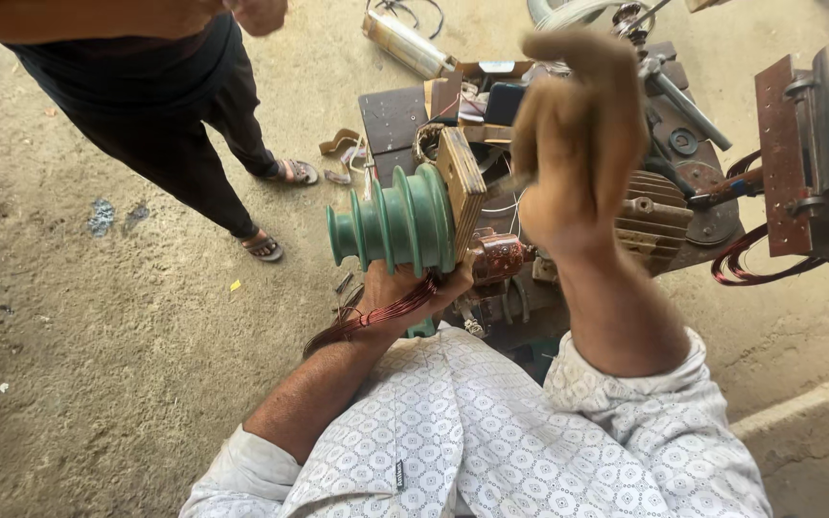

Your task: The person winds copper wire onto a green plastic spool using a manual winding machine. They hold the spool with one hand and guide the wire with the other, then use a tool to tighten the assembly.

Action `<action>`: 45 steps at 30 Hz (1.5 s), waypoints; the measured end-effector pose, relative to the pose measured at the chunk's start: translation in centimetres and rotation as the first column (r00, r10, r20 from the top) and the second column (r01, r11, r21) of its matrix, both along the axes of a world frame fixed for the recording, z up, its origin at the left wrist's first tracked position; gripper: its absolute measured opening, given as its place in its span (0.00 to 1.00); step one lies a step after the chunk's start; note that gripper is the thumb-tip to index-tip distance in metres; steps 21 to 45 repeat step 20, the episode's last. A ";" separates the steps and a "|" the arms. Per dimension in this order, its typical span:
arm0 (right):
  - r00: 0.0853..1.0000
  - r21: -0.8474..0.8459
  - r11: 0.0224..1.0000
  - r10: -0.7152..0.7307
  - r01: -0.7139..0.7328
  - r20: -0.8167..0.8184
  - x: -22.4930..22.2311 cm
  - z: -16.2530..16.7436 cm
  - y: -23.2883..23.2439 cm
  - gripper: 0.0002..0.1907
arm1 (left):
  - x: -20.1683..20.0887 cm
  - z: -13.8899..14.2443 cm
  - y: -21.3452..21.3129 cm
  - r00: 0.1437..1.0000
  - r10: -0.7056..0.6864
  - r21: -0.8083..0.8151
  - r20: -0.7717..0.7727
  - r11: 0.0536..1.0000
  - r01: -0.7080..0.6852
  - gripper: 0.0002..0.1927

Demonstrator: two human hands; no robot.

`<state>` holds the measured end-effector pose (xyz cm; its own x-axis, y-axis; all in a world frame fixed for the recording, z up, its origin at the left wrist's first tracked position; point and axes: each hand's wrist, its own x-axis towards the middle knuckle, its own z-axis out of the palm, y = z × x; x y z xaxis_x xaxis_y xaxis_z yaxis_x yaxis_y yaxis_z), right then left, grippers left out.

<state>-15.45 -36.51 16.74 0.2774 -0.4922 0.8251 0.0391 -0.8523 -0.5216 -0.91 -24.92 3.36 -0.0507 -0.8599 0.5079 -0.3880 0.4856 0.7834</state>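
My left hand (405, 288) grips a green stepped winding former (395, 225) from below, with a wooden end plate (462, 187) on its right side. A loop of thin copper wire (376, 315) hangs across that wrist. Just right of the former sits a copper-wound coil piece (501, 257). My right hand (573, 144) is raised above and right of the former, fingers curled loosely, back of the hand towards me. A thin pale wire (501, 209) runs near it; whether the fingers pinch it is hidden.
A grey finned electric motor (659, 216) and metal machine parts (817, 144) stand at right. A person in dark trousers and sandals (184, 125) stands at upper left on the dirt floor. A metal cylinder (405, 43) lies at top centre.
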 end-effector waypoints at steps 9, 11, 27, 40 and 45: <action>0.975 0.210 0.967 -0.103 0.145 -0.198 -0.2 0.7 -5.1 0.21 | -1.2 3.2 -0.1 0.994 0.059 0.161 -0.089 0.986 -0.044 0.08; 0.970 0.068 0.977 -0.191 0.203 -0.150 -1.1 0.5 -3.4 0.22 | -1.4 3.2 0.7 0.997 0.057 0.203 -0.053 0.978 -0.045 0.09; 0.866 0.148 0.861 -0.498 0.487 0.043 -10.2 -0.7 3.6 0.06 | -2.6 -2.2 1.2 0.994 0.108 0.174 0.015 0.979 -0.109 0.16; 0.866 0.148 0.861 -0.498 0.487 0.043 -10.2 -0.7 3.6 0.06 | -2.6 -2.2 1.2 0.994 0.108 0.174 0.015 0.979 -0.109 0.16; 0.866 0.148 0.861 -0.498 0.487 0.043 -10.2 -0.7 3.6 0.06 | -2.6 -2.2 1.2 0.994 0.108 0.174 0.015 0.979 -0.109 0.16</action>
